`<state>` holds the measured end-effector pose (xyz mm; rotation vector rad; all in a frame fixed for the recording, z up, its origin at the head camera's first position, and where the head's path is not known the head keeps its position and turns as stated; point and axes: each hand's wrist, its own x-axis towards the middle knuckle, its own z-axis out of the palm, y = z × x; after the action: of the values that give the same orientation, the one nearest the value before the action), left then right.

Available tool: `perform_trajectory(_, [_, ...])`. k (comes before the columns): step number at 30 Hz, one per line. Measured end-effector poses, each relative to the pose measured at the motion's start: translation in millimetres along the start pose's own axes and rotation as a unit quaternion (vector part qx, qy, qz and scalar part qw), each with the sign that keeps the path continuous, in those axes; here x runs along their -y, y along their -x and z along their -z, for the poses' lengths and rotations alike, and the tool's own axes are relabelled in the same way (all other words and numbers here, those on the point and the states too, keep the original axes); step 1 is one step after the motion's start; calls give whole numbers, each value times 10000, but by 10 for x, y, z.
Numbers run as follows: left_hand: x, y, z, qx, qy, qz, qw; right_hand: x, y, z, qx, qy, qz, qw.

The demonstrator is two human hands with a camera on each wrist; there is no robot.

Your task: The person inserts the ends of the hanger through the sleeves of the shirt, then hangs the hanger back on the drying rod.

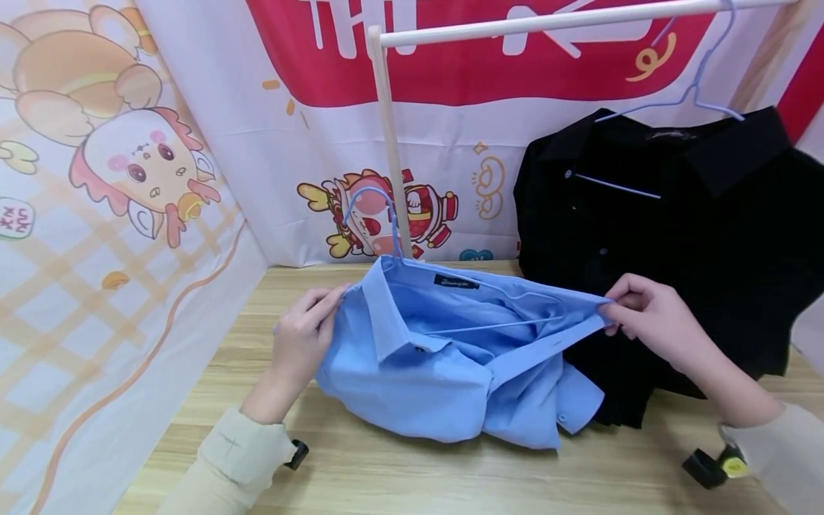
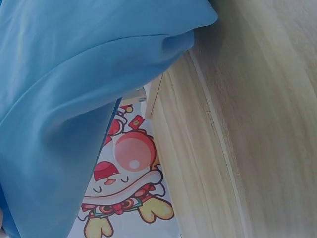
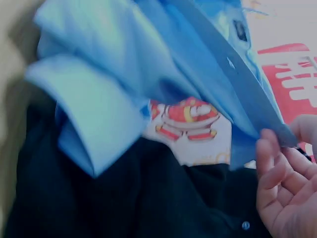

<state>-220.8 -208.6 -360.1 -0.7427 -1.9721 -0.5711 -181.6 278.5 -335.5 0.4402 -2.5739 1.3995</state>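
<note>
A light blue collared shirt (image 1: 418, 400) is stretched between both hands above the wooden table. My left hand (image 1: 305, 325) grips its left shoulder edge. On the other side, my right hand (image 1: 659, 322) pinches the end of the collar band between thumb and fingers. A blue hanger (image 1: 395, 232) sits inside the opened neck, its hook rising past the collar on the left and its bar crossing the opening. Blue cloth (image 2: 74, 74) fills much of the left wrist view. In the right wrist view, a cuff (image 3: 94, 109) dangles in front of black cloth.
A black shirt (image 1: 695, 250) hangs at the right on a hanger (image 1: 695, 93) from the white rail (image 1: 547, 23) of a wooden rack. A printed cloth (image 1: 257, 143) stands behind and to the left. The table (image 1: 386, 479) extends below the blue shirt.
</note>
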Motion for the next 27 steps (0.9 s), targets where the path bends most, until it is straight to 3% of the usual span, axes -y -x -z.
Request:
perform_trajectory(6, [-41, -29, -20, -371, 80, 102, 9992, 74, 19, 29, 15, -1418, -363, 9892])
perform_trajectory(12, [-100, -61, -47, -647, 282, -330, 9970, 115, 28, 23, 58, -2729, -607, 9601])
perform_trajectory(19, [-103, -36, -84, -775, 199, -611, 9949, 118, 39, 78, -223, -3352, -554, 9403])
perform_trajectory(27, [-103, -82, -107, -912, -31, -292, 9954, 80, 63, 104, -293, -3324, -468, 9415])
